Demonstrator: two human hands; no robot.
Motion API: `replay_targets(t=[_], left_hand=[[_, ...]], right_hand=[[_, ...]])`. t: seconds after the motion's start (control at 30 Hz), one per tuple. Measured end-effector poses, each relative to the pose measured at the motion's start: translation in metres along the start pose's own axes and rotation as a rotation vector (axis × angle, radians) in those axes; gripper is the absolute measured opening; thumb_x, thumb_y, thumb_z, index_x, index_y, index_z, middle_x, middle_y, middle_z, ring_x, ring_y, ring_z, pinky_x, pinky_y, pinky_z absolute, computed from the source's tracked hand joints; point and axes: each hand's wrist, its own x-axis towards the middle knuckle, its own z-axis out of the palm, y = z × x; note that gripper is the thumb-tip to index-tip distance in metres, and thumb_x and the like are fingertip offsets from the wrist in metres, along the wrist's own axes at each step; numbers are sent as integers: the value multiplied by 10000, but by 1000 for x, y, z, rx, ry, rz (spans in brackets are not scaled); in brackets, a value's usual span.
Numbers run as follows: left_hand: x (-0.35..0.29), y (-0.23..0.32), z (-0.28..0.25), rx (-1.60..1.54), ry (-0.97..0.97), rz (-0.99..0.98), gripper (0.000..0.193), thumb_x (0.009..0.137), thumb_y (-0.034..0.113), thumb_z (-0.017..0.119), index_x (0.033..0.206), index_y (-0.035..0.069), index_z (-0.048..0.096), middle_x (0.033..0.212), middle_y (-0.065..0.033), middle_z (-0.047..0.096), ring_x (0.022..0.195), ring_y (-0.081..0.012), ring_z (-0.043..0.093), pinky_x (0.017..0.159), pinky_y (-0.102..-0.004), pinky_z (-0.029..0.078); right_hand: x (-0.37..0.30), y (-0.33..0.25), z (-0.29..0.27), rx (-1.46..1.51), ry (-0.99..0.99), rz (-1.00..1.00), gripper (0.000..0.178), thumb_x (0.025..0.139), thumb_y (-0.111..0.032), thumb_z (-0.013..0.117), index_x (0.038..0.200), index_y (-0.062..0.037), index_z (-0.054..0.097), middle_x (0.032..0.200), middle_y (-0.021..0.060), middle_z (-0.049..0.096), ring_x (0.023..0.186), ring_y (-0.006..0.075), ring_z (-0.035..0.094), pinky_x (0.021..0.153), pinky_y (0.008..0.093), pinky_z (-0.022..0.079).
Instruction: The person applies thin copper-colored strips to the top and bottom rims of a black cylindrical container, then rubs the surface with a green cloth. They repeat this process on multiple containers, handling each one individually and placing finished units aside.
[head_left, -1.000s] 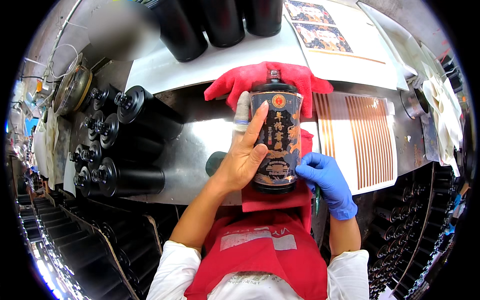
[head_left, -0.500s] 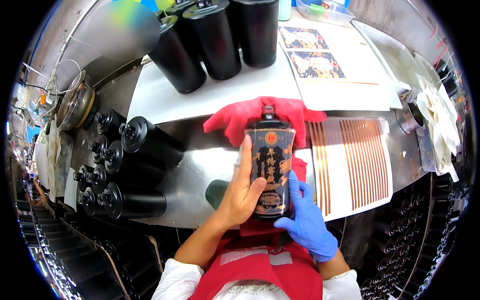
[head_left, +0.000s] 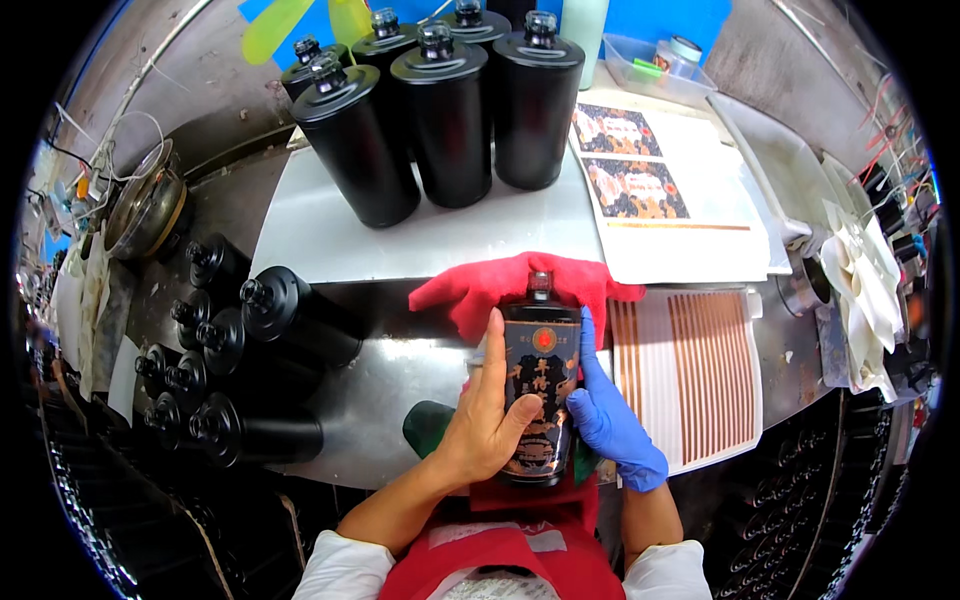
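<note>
A black glass bottle (head_left: 545,315) with a clear neck lies in front of me, its neck pointing away. A dark decorated label (head_left: 542,385) with copper-coloured print and a red emblem covers its upward side. Bare, my left hand (head_left: 484,425) is closed round the bottle's left side, thumb pressing on the label. My right hand (head_left: 615,420), in a blue glove, grips the right side, fingers along the label's edge. Behind the bottle and partly under its neck lies a red cloth (head_left: 470,285). Something dark green (head_left: 428,428) lies beside my left wrist.
Several black bottles (head_left: 440,120) stand on a white board (head_left: 300,235) at the back. More bottles (head_left: 265,430) lie at left. At right are a striped copper-coloured strip sheet (head_left: 715,380), printed label sheets (head_left: 635,190) and a clear plastic tub (head_left: 655,85). Racks of bottles (head_left: 770,530) stand below the table.
My right hand has slid up along the bottle's side. The label's right edge, which stuck out before, now lies closer to the glass. The whole view has tilted, showing more of the back.
</note>
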Motion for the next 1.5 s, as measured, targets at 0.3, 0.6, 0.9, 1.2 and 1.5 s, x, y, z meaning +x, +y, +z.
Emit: replay_targets(t=[0.3,0.6,0.9,1.2,1.5], left_hand=[[-38,5,-10,455,-195,277,1001,822,426,623,1394,-96,-10,1408,-380,119,1318,-488,185,1070,-417,197],[-91,-10,-12,549,-23,327,693,761,271,690,1219,-169,414,1206,-465,364,1074,-520,482,950,-477,382],[-84,-46,-42,867,197,-150,534,726,174,703,1159,-37,473,1207,-286,432,1142,-450,353,947,-499,290],[-73,-18,-40,57,528,-77,230,801,72,640,1007,13,557,867,-107,599,785,-176,589,709,-285,469],[29,26,9,-75,577,117,194,840,94,610,984,12,511,883,-130,556,762,-225,561,704,-307,449]], right_hand=[[-26,48,-66,827,566,627,708,871,-643,347,1092,3,535,766,67,570,563,151,531,515,255,448],[-47,-72,5,-265,68,63,275,738,-8,689,996,-38,600,888,103,657,791,196,646,708,274,521],[66,-94,-17,-1115,126,-676,201,734,-97,646,929,-142,627,824,34,624,779,260,577,694,356,429],[-96,-50,32,-901,-83,-503,304,679,-112,711,974,-160,654,930,25,659,743,204,625,631,320,491],[5,-54,20,-306,471,-120,264,862,-107,581,1093,-25,480,1020,94,534,927,155,534,809,281,445]])
